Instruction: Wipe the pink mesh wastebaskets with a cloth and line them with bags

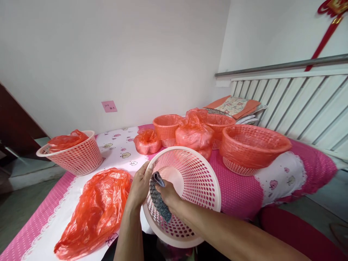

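A pale pink plastic basket [202, 174] with perforated sides is tilted toward me at the front of the table, its mouth facing me. My left hand [141, 183] grips its rim on the left side. In my right hand [167, 194] is a folded grey cloth [159, 203], pressed against the inner left wall of the basket. The fingertips of my right hand are partly hidden by the cloth. Left of my left forearm lies a crumpled red plastic bag [100, 206], flat on the tablecloth.
Another pink basket [81, 157] with a red bag in it stands at the left. Behind are red-lined baskets [167, 125] [252, 145] and filled red bags [195, 132] [147, 141]. Folded fabrics [236, 107] are stacked beside a white radiator [299, 101]. A pink tablecloth [239, 195] covers the table.
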Action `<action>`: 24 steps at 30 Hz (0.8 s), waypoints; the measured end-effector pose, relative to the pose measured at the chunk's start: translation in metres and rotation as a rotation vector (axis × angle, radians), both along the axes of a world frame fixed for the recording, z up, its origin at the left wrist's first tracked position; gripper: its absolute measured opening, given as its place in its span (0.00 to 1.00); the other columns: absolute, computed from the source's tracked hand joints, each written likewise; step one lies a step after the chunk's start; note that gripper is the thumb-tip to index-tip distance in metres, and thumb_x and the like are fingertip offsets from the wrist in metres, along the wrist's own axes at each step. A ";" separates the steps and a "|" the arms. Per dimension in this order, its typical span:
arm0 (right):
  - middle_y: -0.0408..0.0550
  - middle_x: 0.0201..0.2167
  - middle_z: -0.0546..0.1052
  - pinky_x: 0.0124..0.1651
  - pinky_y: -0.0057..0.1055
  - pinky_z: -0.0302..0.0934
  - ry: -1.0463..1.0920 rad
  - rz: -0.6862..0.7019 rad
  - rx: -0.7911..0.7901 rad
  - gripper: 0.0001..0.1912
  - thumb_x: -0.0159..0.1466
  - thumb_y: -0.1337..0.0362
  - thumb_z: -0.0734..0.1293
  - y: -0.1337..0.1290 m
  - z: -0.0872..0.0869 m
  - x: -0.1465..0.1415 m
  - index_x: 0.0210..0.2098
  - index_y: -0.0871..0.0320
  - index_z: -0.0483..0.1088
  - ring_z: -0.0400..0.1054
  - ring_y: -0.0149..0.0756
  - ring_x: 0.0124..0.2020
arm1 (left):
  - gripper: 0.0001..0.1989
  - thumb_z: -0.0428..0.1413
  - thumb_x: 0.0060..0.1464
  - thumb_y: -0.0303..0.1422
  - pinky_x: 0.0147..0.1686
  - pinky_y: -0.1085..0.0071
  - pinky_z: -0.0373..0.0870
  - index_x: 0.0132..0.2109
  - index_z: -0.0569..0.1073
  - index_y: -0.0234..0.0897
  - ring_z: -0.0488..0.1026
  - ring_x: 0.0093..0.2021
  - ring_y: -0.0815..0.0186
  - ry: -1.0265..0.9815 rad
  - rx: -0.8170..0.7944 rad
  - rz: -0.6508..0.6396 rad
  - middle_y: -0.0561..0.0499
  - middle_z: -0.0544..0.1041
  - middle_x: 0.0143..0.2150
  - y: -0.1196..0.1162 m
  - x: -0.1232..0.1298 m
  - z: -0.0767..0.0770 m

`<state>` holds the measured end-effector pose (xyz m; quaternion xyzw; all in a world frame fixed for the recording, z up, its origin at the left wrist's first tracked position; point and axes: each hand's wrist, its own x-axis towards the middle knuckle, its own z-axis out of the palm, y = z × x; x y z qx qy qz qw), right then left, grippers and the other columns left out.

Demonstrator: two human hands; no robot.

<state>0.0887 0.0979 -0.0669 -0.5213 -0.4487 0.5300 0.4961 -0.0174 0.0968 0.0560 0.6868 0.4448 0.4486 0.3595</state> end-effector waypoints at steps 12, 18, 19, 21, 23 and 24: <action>0.45 0.38 0.82 0.55 0.40 0.66 0.587 0.123 0.092 0.21 0.54 0.54 0.79 -0.076 0.078 0.016 0.45 0.55 0.79 0.76 0.43 0.42 | 0.26 0.52 0.66 0.52 0.69 0.56 0.59 0.59 0.78 0.40 0.71 0.66 0.51 -0.040 -0.001 -0.007 0.46 0.80 0.63 -0.002 0.002 0.007; 0.39 0.27 0.73 0.38 0.29 0.62 0.297 0.517 0.071 0.13 0.54 0.55 0.78 -0.091 0.078 0.053 0.33 0.56 0.78 0.66 0.32 0.30 | 0.28 0.53 0.64 0.54 0.69 0.53 0.60 0.60 0.78 0.40 0.71 0.66 0.50 -0.052 -0.048 -0.054 0.44 0.79 0.63 -0.002 -0.003 0.006; 0.38 0.25 0.71 0.34 0.27 0.58 0.211 0.607 0.067 0.13 0.55 0.55 0.78 -0.093 0.076 0.062 0.30 0.56 0.76 0.63 0.29 0.27 | 0.28 0.53 0.64 0.54 0.68 0.53 0.61 0.60 0.77 0.40 0.71 0.66 0.50 -0.044 -0.053 -0.054 0.43 0.79 0.64 -0.002 -0.003 0.005; 0.36 0.23 0.67 0.30 0.26 0.53 0.037 0.761 0.059 0.13 0.55 0.56 0.77 -0.094 0.076 0.081 0.27 0.56 0.73 0.58 0.28 0.25 | 0.28 0.53 0.64 0.53 0.67 0.53 0.63 0.60 0.77 0.40 0.71 0.66 0.50 -0.044 -0.052 -0.069 0.43 0.79 0.64 -0.003 -0.003 0.005; 0.36 0.24 0.69 0.32 0.26 0.54 -0.103 0.805 0.073 0.10 0.56 0.58 0.76 -0.091 0.078 0.102 0.28 0.56 0.75 0.60 0.29 0.26 | 0.28 0.55 0.63 0.53 0.65 0.53 0.66 0.60 0.77 0.39 0.72 0.65 0.49 -0.063 -0.056 -0.088 0.42 0.80 0.62 -0.004 -0.001 0.004; 0.37 0.26 0.72 0.35 0.27 0.56 -0.151 0.767 0.090 0.08 0.57 0.59 0.75 -0.087 0.080 0.112 0.31 0.56 0.77 0.62 0.30 0.28 | 0.28 0.57 0.62 0.52 0.65 0.53 0.66 0.60 0.77 0.39 0.73 0.64 0.49 -0.075 -0.065 -0.099 0.42 0.80 0.62 -0.005 0.000 0.004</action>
